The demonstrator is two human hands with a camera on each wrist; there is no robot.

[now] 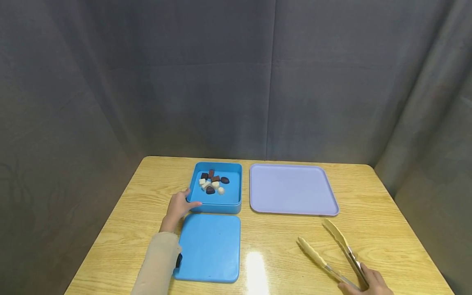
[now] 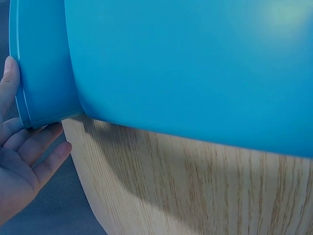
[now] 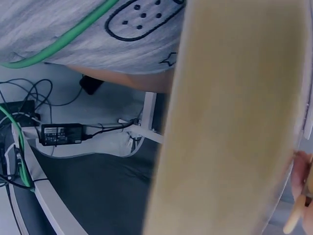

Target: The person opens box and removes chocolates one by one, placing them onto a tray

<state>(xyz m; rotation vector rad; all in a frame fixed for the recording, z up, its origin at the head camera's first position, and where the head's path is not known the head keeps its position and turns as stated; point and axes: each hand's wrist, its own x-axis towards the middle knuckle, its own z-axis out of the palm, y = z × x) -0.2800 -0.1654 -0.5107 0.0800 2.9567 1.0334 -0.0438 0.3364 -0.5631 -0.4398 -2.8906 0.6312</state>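
Note:
A blue box (image 1: pixel 215 209) holds several small dark-brown, reddish-brown and white pieces, which look like chocolates (image 1: pixel 215 179). My left hand (image 1: pixel 180 203) grips its near-left corner, thumb at the front rim and fingers along the left side; the left wrist view shows this hand (image 2: pixel 29 147) round the corner of the box (image 2: pixel 44 63). At the bottom right, my right hand (image 1: pixel 370 282) holds a pair of tongs (image 1: pixel 341 239) with cream-coloured tips, their arms spread apart and pointing away. Only part of the right hand (image 3: pixel 303 181) shows in the right wrist view.
Directly before the box lies a flat blue lid (image 1: pixel 210 248). To the right of the box is a shallow lavender tray (image 1: pixel 293 188). All stand on a wooden table (image 1: pixel 274 233), with grey curtains (image 1: pixel 206 82) behind and at both sides.

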